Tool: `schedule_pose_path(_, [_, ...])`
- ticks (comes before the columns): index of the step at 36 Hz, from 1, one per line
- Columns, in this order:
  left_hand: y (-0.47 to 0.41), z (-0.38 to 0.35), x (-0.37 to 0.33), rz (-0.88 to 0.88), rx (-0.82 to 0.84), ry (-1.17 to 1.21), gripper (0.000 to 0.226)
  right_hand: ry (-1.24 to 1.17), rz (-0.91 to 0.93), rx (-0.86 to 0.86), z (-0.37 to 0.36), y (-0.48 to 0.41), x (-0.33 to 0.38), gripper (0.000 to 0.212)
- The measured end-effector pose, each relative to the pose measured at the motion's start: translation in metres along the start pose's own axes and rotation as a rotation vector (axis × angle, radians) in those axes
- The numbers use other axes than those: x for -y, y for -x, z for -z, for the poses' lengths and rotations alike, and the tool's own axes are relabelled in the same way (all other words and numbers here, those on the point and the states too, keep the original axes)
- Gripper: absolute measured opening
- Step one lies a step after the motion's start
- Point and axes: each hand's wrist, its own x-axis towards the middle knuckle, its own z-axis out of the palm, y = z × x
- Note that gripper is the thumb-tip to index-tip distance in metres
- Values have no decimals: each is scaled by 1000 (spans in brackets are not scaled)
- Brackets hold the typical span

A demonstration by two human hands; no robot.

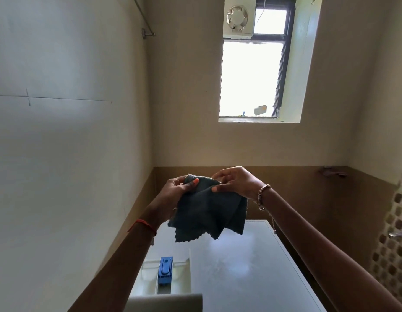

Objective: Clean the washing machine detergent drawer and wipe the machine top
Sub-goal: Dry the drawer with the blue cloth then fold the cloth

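Faced a beige-walled room, window and vent fan at 1 o'clock. Held a dark cloth up at centre above the machine top, left grip pinching one upper corner, right grip pinching the other. Saw the detergent drawer pulled open at 7 o'clock, blue insert seated in its middle compartment.

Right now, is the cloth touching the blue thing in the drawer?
Apart. The head view shows the cloth hanging with a clear gap above the blue piece.

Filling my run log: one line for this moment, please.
left hand, right hand: pinch dark cloth | cloth: held above machine top | drawer: open
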Motion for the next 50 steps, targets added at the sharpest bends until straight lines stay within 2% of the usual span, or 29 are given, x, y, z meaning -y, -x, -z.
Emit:
schedule_pose_path(6, [-7,-11,-6,-8,-33,15,22,-148,-96,-261,-15,10,-38,44])
schedule_pose_path(11, [-13,-7,-5,19,-15,80,12,-345,-339,-357,-25,18,-54,46])
schedule_pose_path(15, [-18,-1,-4,48,3,76,15,-566,-491,-230,-31,18,-59,47])
schedule_pose_path(18, [-19,1,-5,68,9,54,26,-594,-563,-147,-34,13,-58,45])
schedule_pose_path(23, [-17,2,-5,57,12,107,21,-829,-691,133,-32,9,-51,39])
schedule_pose_path(26, [-15,3,-5,34,16,112,15,-890,-689,118,-31,7,-46,28])
schedule_pose_path(30, [-13,9,-5,23,8,55,14,-928,-636,-13,-28,4,-39,15])
schedule_pose_path(33, [-10,13,-5,5,-17,10,15,-916,-601,-115,-23,1,-34,16])
schedule_pose_path(35, [-10,18,-3,-20,-58,-106,18,-841,-557,-205,-19,0,-31,17])
schedule_pose_path(39, [-12,25,1,-78,-141,-249,24,-648,-328,-375,-12,-1,-25,22])
schedule_pose_path(41, [-13,23,2,-101,-163,-225,21,-665,-221,-419,-7,-1,-20,33])
schedule_pose_path(43, [-13,21,2,-120,-175,-206,23,-693,-159,-434,-4,-1,-15,33])
schedule_pose_path(45, [-15,20,2,-133,-184,-203,30,-734,-149,-450,-2,0,-11,30])
schedule_pose_path(50, [-16,16,0,-161,-157,-142,29,-849,-168,-488,-4,6,-9,24])
